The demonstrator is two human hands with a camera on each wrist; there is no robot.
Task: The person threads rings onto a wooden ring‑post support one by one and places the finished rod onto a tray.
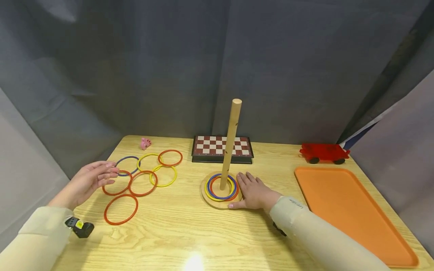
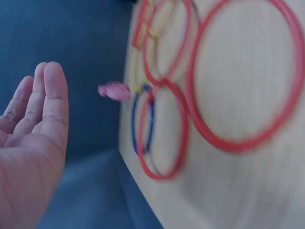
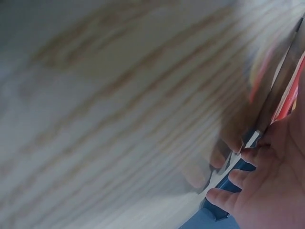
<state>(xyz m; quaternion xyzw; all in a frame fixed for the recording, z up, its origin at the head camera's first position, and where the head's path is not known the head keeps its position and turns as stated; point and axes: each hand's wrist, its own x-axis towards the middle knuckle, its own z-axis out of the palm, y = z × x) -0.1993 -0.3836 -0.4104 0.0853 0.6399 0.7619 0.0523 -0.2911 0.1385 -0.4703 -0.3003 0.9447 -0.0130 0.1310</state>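
Wooden peg [image 1: 231, 143] standing tall, leaning a bit right, flat right hand [image 1: 253, 192] touching its round base [image 1: 217, 202], left hand [image 1: 89, 181] open, empty, over red ring [image 1: 116, 183]

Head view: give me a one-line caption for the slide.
Right hand rests flat beside the wooden peg base holding rings; open left hand hovers by loose rings.
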